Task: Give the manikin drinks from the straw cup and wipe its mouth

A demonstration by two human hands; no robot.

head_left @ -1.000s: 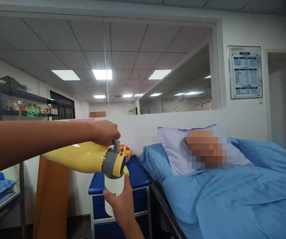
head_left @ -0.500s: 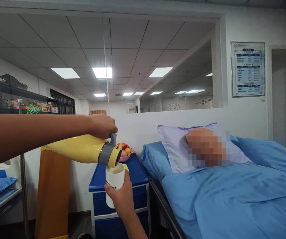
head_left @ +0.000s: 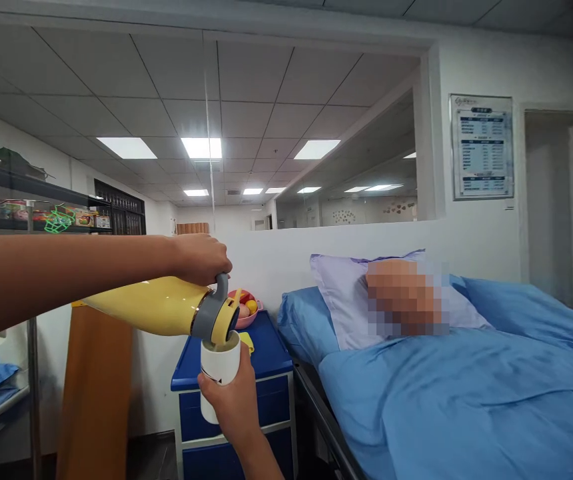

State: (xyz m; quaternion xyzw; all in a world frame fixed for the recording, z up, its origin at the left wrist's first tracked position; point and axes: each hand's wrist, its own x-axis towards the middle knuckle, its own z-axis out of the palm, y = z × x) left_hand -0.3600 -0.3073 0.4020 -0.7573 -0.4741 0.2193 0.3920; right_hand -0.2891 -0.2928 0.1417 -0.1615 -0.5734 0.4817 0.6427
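Note:
My left hand (head_left: 200, 257) is closed around the grey handle of a yellow thermos jug (head_left: 161, 308). The jug lies tipped almost level, its lid open and its mouth low at the right. Right under that mouth is a tall white cup (head_left: 220, 363), held nearly upright in my right hand (head_left: 237, 403). My thumb is on the near side of the cup and the other fingers are hidden behind it. The spout overlaps the cup's rim in view; whether they touch I cannot tell, nor can I make out a stream of liquid.
Behind the cup stands a blue bedside cabinet (head_left: 264, 347) with a pink basket of fruit (head_left: 246, 321) and a yellow item (head_left: 247, 343) on top. To the right, a person lies under blue bedding (head_left: 446, 400) on a bed, head on a lilac pillow (head_left: 336, 300). A brown board (head_left: 94, 393) leans at left.
The view has turned slightly right, so the room, both hands, jug and cup appear a little further left. The jug stays tipped over the cup, both grips unchanged.

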